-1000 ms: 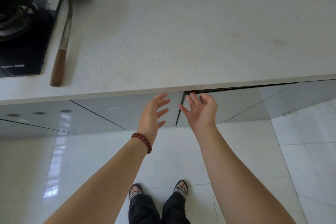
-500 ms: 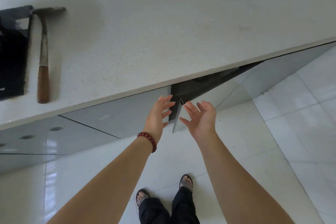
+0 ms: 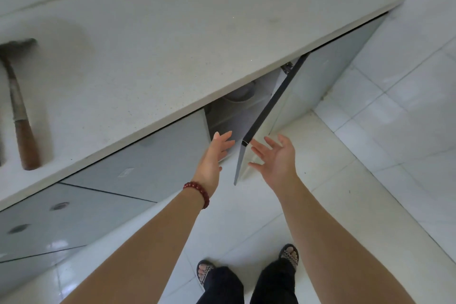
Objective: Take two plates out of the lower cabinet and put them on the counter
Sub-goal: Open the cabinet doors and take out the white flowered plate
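Observation:
The grey lower cabinet door (image 3: pixel 267 111) stands swung out toward me, showing the cabinet's pale inside (image 3: pixel 229 118). Under the counter's edge a rounded grey dish or plate (image 3: pixel 240 94) is partly visible; the rest of the cabinet's contents is hidden. My left hand (image 3: pixel 214 155), with a red bead bracelet on the wrist, is open just left of the door's free edge, in front of the opening. My right hand (image 3: pixel 277 159) is open with spread fingers just right of that edge, touching nothing. The speckled white counter (image 3: pixel 172 44) runs above.
A hammer with a wooden handle (image 3: pixel 21 116) lies on the counter at the far left. Closed grey cabinet fronts (image 3: pixel 138 165) run to the left, one more (image 3: pixel 328 69) to the right. The floor is glossy white tile (image 3: pixel 382 143); my feet in sandals stand below.
The cabinet door has swung from barely ajar to wide open. Both hands have come off it and stay open on either side of its edge. My view has turned right; the stove has left the frame.

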The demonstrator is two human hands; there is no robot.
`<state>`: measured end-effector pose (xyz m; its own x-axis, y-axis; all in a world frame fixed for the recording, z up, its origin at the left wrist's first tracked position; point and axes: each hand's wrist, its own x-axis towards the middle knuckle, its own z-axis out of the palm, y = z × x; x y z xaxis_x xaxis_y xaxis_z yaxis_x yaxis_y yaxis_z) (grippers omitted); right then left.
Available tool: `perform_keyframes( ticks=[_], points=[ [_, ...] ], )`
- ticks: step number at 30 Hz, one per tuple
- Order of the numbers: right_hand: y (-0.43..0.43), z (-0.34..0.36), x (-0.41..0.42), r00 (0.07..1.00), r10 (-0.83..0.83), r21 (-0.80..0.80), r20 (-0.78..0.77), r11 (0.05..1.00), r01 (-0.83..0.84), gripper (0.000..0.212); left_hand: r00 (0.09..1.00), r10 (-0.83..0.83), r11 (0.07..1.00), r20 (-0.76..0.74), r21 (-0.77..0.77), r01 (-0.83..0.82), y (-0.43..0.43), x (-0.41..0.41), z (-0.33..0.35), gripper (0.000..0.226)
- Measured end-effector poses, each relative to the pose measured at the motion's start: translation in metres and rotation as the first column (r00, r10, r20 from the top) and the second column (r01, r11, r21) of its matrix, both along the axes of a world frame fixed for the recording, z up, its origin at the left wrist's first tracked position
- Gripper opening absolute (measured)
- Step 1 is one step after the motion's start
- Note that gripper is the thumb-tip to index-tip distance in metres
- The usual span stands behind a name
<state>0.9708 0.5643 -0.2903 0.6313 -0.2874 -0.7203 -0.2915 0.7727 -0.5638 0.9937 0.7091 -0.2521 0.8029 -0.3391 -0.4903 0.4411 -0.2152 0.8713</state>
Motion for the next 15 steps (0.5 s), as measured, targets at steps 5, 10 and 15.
perform_keyframes(
  ticks=[5,10,15],
  points=[
    [-0.015,-0.003,-0.017,1.0,-0.008,0.005,0.001,1.0,0.008,0.044,1.0,-0.002,1.0,-0.02,0.012,0.002,-0.017,-0.011,0.0,0.05],
    [-0.041,-0.004,-0.036,0.999,0.032,-0.008,-0.02,0.999,-0.032,0.043,0.999,0.018,0.999,-0.034,0.036,-0.016,-0.045,-0.025,0.004,0.048],
    [-0.079,-0.001,-0.062,0.998,0.065,0.037,-0.001,0.997,-0.065,0.041,0.996,0.06,0.997,-0.066,0.049,-0.057,-0.08,-0.048,0.009,0.045]
  ],
)
